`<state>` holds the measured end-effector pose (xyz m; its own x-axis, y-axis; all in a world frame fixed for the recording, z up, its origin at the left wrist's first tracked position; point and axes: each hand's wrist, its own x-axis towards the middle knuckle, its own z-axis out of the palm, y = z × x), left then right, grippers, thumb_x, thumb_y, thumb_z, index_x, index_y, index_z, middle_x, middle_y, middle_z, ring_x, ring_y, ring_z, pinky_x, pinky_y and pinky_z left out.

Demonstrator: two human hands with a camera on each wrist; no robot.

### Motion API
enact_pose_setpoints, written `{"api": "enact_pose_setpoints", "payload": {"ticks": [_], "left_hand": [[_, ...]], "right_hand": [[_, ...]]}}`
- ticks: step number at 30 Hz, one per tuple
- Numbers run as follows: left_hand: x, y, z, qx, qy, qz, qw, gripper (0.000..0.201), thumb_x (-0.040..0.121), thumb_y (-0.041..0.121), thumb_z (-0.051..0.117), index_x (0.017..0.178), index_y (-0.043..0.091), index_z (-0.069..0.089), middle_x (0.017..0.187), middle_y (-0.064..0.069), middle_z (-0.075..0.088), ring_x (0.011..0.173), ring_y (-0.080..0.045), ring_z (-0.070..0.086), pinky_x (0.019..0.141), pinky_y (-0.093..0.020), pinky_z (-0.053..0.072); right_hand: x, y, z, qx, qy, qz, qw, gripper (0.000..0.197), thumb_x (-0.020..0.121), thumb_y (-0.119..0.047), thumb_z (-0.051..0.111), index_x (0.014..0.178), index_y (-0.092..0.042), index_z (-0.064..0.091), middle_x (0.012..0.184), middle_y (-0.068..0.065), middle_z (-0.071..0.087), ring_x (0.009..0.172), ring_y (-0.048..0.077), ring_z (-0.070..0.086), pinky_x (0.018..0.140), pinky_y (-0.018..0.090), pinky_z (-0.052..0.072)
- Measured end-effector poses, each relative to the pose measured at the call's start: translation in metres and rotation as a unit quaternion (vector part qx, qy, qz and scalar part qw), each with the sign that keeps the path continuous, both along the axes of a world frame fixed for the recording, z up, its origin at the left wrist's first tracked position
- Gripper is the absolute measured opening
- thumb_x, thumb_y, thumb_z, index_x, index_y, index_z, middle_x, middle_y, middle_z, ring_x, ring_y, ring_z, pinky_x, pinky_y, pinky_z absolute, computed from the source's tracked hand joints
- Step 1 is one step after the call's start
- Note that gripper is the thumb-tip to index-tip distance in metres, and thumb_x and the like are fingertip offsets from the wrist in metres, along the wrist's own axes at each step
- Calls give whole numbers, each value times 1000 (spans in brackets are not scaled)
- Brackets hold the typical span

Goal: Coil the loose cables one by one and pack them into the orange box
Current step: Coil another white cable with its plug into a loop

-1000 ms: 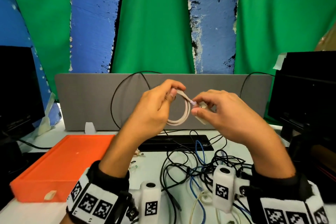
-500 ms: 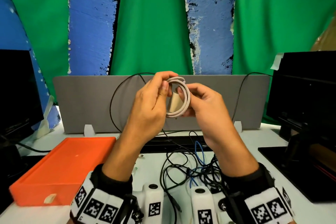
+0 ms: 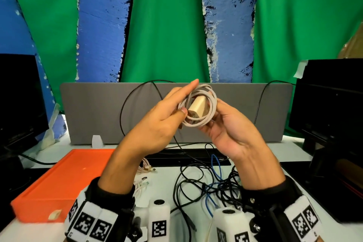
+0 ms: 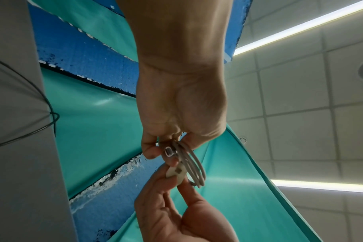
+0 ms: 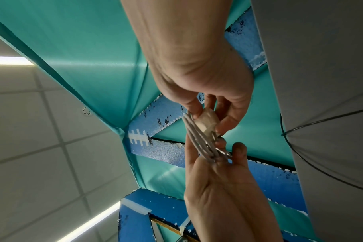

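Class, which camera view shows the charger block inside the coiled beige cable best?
The head view: the charger block faces the camera, framed by the coiled beige cable. The left wrist view shows only its end behind fingers; the right wrist view shows it partly covered, coil edge-on.

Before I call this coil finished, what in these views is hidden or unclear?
- Beige cable: head view, loose end hidden behind left hand.
- Charger block: wrist views show only its edge; right hand fingers cover it.
- Orange box: near corner blurred and covered by the wrist band.
- Tangled cables: count unreadable.
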<state>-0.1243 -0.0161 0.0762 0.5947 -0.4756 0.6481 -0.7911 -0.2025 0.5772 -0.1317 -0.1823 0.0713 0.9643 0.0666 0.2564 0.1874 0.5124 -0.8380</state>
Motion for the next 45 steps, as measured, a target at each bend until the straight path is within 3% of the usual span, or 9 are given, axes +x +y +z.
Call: {"api": "enact_pose_setpoints", "payload": {"ticks": [8,17,20,23,30,34,39,42,45], "left_hand": [[2,-6,-4,9,-18,52,998,66,99,-5,37,154,31,29,124,17,47,92,-15,55,83,-26,48],[8,-27,-16,16,-57,74,996,68,96,0,33,158,21,14,131,7,32,116,9,39,105,-7,28],[13,-24,-14,-7,-112,87,990,67,91,5,31,157,13,18,131,1,34,118,11,37,107,-7,26],[16,-18,-13,-16,-133,98,986,67,91,3,31,156,10,19,128,-1,35,116,12,37,105,-6,26],[15,-23,-16,-20,-177,103,979,69,91,1,35,156,10,17,127,-4,34,115,5,40,101,-7,30],[16,-24,-20,3,-168,133,977,80,83,6,36,158,20,12,127,6,31,110,-1,44,94,-30,45],[13,-18,-17,-6,-175,192,966,88,75,5,45,157,23,16,126,9,30,102,-1,47,76,-47,55],[12,-17,-17,23,-197,228,953,86,78,18,50,157,22,16,127,6,30,92,0,47,62,-45,57],[13,-19,-18,47,-199,256,945,83,83,24,53,156,23,15,127,3,31,89,-21,60,59,-45,57]], "right_hand": [[5,-3,-2,-50,-39,-88,994,13,98,-15,59,91,-15,70,72,1,70,61,13,63,59,28,51],[0,4,0,125,61,35,990,28,101,-27,55,96,-5,72,81,8,72,64,13,67,54,21,56],[-2,4,1,91,58,67,992,22,100,-27,57,98,-11,72,85,4,72,73,14,67,72,27,57],[-2,4,-1,4,46,75,996,20,100,-33,54,99,-24,72,88,-4,69,83,11,58,91,36,37],[-1,6,-3,30,34,97,994,21,97,-22,51,98,-21,72,89,-1,66,76,10,52,71,28,34],[1,13,-6,102,23,123,987,29,88,-18,56,112,-13,71,110,7,63,83,13,56,70,25,36],[3,11,-7,-6,17,124,992,36,98,-22,40,109,-20,75,101,1,71,86,13,51,72,31,32],[1,5,-5,6,7,152,988,45,102,-34,34,124,-14,68,113,9,71,100,22,54,89,38,37],[-1,4,-5,-9,-16,167,986,74,93,-66,40,139,-12,58,141,22,56,135,38,45,119,52,22]]}}
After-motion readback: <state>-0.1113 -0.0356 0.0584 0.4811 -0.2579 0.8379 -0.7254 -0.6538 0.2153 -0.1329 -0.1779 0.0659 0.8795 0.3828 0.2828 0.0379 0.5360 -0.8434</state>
